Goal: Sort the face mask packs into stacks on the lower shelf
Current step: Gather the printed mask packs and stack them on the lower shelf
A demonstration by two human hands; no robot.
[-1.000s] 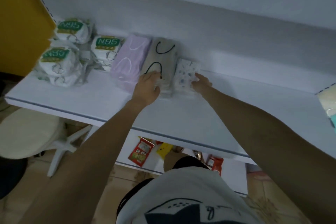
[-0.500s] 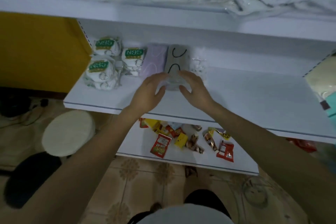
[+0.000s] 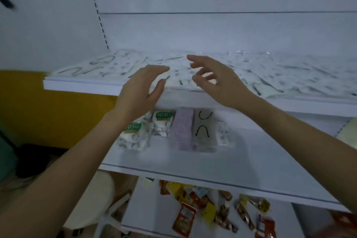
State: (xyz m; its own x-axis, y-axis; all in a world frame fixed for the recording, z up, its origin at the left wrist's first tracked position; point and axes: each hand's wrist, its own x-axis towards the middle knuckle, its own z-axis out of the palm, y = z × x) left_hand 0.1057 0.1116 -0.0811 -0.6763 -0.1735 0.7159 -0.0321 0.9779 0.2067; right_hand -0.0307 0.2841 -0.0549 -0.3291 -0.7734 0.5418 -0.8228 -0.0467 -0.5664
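Fingers [image 3: 157, 69] of the left hand [image 3: 139, 87] and right hand [image 3: 218, 83] hang spread and empty over the white upper shelf board's [image 3: 81, 85] front edge, with the jumbled clear-wrapped white face mask packs [image 3: 280, 75] lying just beyond, nearest the right hand.

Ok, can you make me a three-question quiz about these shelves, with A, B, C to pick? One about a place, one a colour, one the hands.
1. Where is the purple stack? A) between the N95 packs and the grey stack B) on the top shelf C) on the floor
2. What colour are the labels on the N95 packs? A) red B) green C) blue
3. What are the left hand and right hand doing? A) each gripping a pack B) tearing a packet C) open, holding nothing
Answers: 1 A, it lies between them on the lower shelf. 2 B, green print. 3 C, spread fingers, nothing held.
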